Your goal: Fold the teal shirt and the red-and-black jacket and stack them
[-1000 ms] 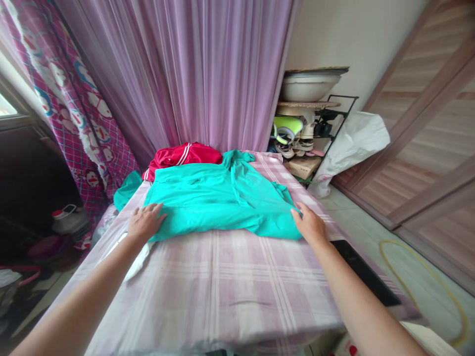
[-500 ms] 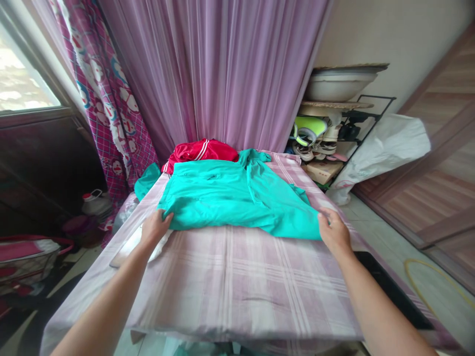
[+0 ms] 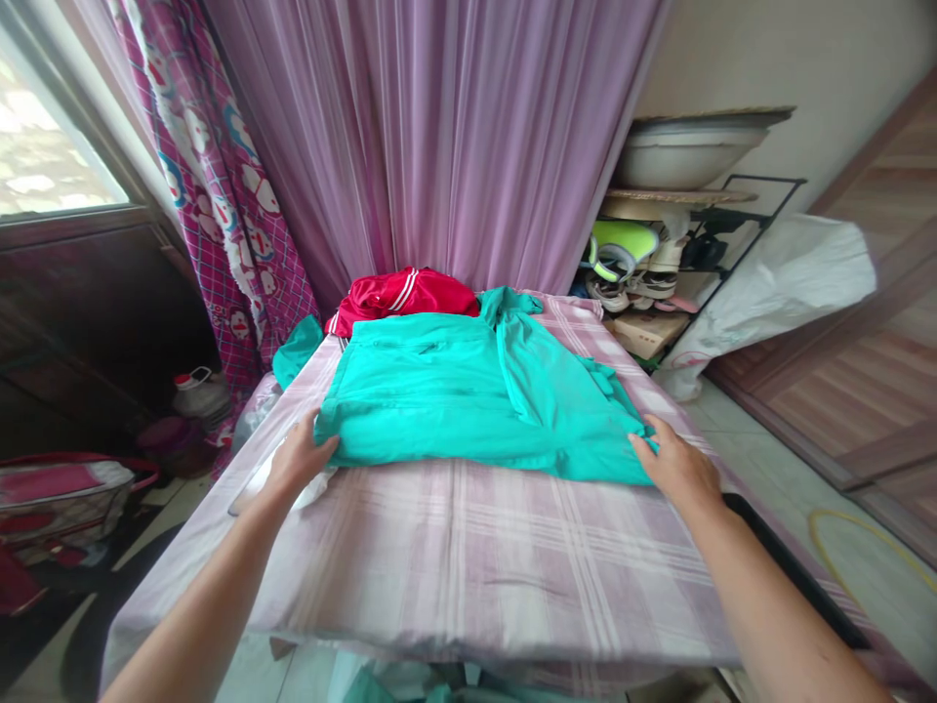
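Left hand (image 3: 297, 457) no longer lying flat on the teal garment (image 3: 428, 391), as a second ago; thumb now resting over its left edge, the fingers' hold hard to make out. Garment's near edge, stepped earlier, now running straighter across. View swinging left: window (image 3: 55, 127) showing far larger, red-rimmed basket (image 3: 65, 503) coming further into sight. Right forearm (image 3: 780, 615) now covering more of the flat black object (image 3: 801, 584).

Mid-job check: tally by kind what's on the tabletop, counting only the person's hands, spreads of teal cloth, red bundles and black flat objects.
Hands: 2 (left hand, right hand)
Spread of teal cloth: 1 (whether it is a single garment, I can't tell)
Red bundle: 1
Black flat object: 1
Total: 5
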The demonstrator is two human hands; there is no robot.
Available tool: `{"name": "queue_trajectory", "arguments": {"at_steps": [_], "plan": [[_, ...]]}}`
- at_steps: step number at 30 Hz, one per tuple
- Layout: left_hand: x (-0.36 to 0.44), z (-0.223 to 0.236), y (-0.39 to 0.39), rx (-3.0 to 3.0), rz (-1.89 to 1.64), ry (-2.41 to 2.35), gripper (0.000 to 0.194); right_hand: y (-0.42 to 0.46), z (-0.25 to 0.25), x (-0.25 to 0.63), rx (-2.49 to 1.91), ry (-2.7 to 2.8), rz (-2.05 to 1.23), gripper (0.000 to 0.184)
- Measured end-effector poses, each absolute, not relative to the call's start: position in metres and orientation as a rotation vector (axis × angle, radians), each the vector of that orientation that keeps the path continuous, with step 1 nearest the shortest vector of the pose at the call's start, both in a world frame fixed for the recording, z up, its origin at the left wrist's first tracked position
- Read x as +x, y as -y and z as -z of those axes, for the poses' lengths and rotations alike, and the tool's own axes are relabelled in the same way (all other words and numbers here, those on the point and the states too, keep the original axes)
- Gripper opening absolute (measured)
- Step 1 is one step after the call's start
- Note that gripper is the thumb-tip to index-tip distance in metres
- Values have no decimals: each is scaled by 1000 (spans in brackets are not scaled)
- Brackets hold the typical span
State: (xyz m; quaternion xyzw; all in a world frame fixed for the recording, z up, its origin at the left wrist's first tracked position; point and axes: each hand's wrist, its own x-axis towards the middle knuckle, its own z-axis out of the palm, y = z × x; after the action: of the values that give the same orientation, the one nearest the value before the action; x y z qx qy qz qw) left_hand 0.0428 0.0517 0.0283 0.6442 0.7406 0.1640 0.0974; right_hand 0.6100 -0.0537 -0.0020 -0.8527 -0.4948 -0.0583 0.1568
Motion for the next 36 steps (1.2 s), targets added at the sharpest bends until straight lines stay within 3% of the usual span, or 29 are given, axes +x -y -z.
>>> {"name": "queue_trajectory", "arguments": {"at_steps": [4,11,17,23,29,36], "plan": [[42,-35,-57,1961,-474,-2214,56,55,-16,614,-2418,1361,183,50],[38,-22,-52,2209,-406,-2220,63,51,-12,622,-2479,1535,63,48],[30,-20,-46,2160,-392,-2263,49,60,-13,605,-2349,1516,315,47],[22,-20,-40,2109,-426,-2231,46,58,-11,567,-2007,1855,424,45],[19,-10,-20,2048,-501,-2188,50,45,11,555,-2368,1894,284,47],[-4,4,-8,2457,-403,-1838,61,33,14,564,-2471,1815,172,47]]}}
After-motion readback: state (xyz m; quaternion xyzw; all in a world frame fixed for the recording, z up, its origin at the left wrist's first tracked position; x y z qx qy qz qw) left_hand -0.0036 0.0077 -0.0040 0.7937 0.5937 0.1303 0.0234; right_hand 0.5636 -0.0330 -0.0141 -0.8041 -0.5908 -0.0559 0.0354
